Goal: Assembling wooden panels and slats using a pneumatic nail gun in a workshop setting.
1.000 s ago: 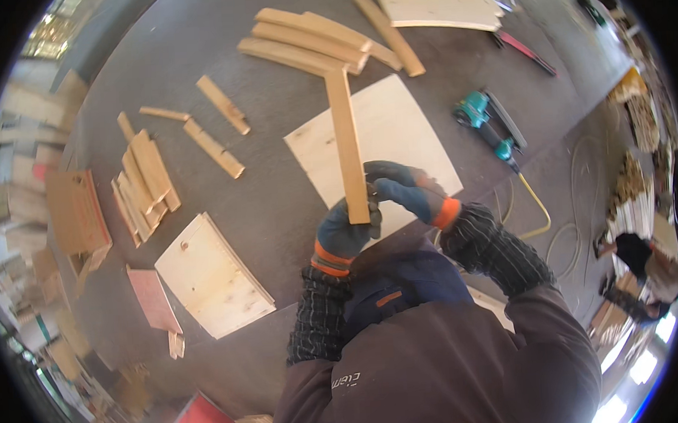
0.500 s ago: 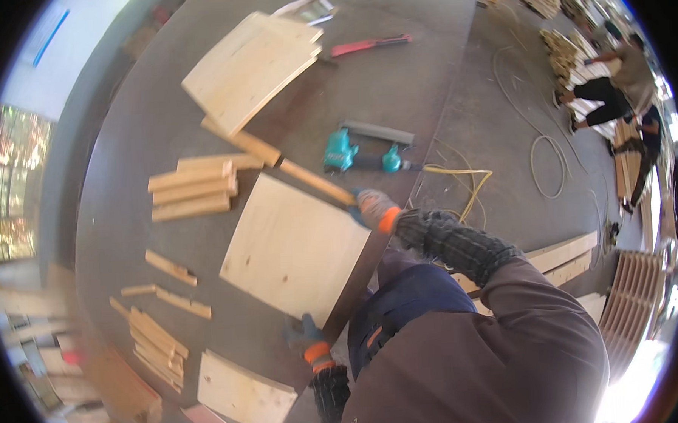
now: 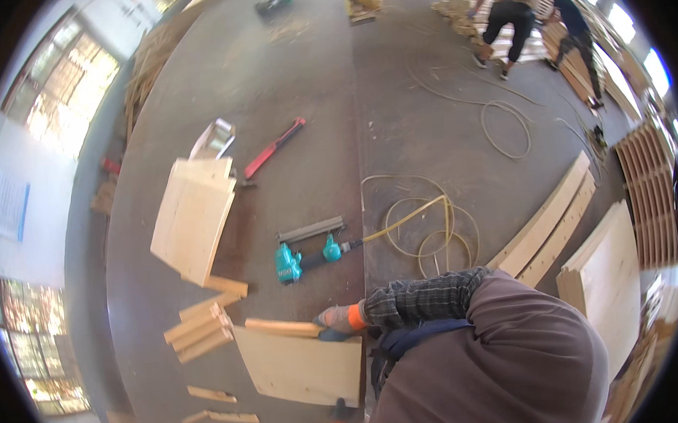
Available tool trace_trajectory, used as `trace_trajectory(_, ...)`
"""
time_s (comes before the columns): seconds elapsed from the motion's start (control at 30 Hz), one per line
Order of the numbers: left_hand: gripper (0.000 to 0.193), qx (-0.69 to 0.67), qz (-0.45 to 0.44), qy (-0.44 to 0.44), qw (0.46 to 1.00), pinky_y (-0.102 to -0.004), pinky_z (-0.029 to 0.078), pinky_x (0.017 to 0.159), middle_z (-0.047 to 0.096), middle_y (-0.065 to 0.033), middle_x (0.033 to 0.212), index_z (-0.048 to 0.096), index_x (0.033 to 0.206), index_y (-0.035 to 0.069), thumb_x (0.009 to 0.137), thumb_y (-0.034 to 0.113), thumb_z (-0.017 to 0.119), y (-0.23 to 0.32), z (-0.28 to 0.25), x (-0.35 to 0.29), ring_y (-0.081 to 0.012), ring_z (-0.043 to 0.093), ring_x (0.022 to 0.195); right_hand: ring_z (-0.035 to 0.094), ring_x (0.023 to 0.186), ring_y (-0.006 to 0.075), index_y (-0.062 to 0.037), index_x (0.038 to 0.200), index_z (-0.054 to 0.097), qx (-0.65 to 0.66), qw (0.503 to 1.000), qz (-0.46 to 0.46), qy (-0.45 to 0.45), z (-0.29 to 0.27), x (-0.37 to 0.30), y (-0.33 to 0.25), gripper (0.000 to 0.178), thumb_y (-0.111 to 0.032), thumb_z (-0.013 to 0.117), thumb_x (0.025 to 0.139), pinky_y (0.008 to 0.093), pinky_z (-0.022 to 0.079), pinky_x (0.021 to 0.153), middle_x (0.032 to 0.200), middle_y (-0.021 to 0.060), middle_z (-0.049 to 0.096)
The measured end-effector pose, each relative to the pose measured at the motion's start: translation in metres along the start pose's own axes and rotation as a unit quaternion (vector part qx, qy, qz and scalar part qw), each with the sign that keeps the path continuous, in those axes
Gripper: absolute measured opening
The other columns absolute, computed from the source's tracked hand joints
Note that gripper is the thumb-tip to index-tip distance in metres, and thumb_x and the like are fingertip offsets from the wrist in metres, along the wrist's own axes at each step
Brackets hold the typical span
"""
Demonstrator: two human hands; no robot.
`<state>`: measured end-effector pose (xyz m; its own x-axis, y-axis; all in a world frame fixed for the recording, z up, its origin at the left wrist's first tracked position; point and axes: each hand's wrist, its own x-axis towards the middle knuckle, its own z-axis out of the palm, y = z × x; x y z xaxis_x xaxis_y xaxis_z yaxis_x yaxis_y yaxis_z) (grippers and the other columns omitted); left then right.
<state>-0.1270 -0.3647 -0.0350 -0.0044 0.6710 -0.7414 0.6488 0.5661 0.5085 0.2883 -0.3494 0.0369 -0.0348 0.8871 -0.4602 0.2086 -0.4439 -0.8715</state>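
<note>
The right hand (image 3: pixel 335 320), in a grey glove with an orange cuff, is closed around one end of a long pale wooden slat (image 3: pixel 283 327). A second ago both hands held that slat standing up over a board; now it lies flat, along the top edge of a pale square plywood board (image 3: pixel 304 368) just below the grip, so the slat looks set in place on the board. The left hand (image 3: pixel 339 417) has dropped to the board's bottom edge, far below the grip — only a bit of orange and dark glove shows, so I cannot tell if it holds anything. Just above the grip lies a teal nail gun (image 3: pixel 305 259) with a yellow hose (image 3: pixel 423 227) coiled off to the right. Left of the grip sits a small stack of short wooden slats (image 3: pixel 199 332), and higher up a pile of pale plywood sheets (image 3: pixel 192 218) beside a red-handled tool (image 3: pixel 274 148). Far left of the grip, on the white wall — a blue and white paper sign (image 3: pixel 6 203), shaped like a tall rectangle. I see no packages.
</note>
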Motion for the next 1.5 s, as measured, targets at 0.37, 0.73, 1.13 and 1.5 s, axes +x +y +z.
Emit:
trace_trajectory(0.37, 0.057, -0.057, 0.453, 0.179, 0.871, -0.0392, 0.052, 0.101, 0.06, -0.0175, 0.143, 0.058, 0.141, -0.006, 0.103, 0.036, 0.067, 0.262, -0.033, 0.004, -0.0299, 0.065, 0.115, 0.069, 0.117, 0.038, -0.002, 0.129, 0.065, -0.073, 0.995, -0.065, 0.021, 0.04, -0.071, -0.052, 0.043, -0.027, 0.062, 0.094, 0.0484, 0.053, 0.099, 0.119, 0.0231, 0.072)
trace_trajectory(0.73, 0.041, -0.093, 0.351, -0.05, 0.931, -0.0306, 0.053, 0.076, 0.073, -0.0025, 0.105, 0.075, 0.124, 0.002, 0.104, 0.036, 0.066, 0.294, -0.088, 0.048, -0.0115, 0.063, 0.089, 0.064, 0.077, 0.032, -0.01, 0.09, 0.07, -0.008, 0.964, -0.265, 0.027, 0.059, -0.068, -0.028, 0.019, -0.026, 0.066, 0.098, 0.0431, 0.054, 0.071, 0.087, 0.019, 0.067)
trace_trajectory(1.13, 0.04, -0.043, 0.324, -0.133, 0.936, -0.0254, 0.053, 0.08, 0.077, -0.0042, 0.1, 0.079, 0.114, 0.0, 0.101, 0.037, 0.068, 0.294, -0.154, 0.014, -0.0103, 0.069, 0.092, 0.071, 0.09, 0.0182, 0.0029, 0.135, 0.054, 0.092, 0.995, -0.014, 0.043, 0.082, -0.086, -0.116, 0.06, -0.023, 0.084, 0.09, 0.034, 0.061, 0.071, 0.114, 0.0154, 0.07)
trace_trajectory(1.5, 0.057, 0.084, 0.368, -0.142, 0.915, -0.0301, 0.055, 0.083, 0.077, -0.0061, 0.098, 0.081, 0.11, 0.002, 0.088, 0.054, 0.084, 0.297, -0.17, 0.021, -0.0154, 0.07, 0.089, 0.068, 0.079, 0.0122, 0.0043, 0.133, 0.054, 0.105, 0.993, -0.016, 0.058, 0.094, -0.103, -0.122, 0.056, -0.024, 0.082, 0.094, 0.0307, 0.059, 0.067, 0.107, 0.0121, 0.071)
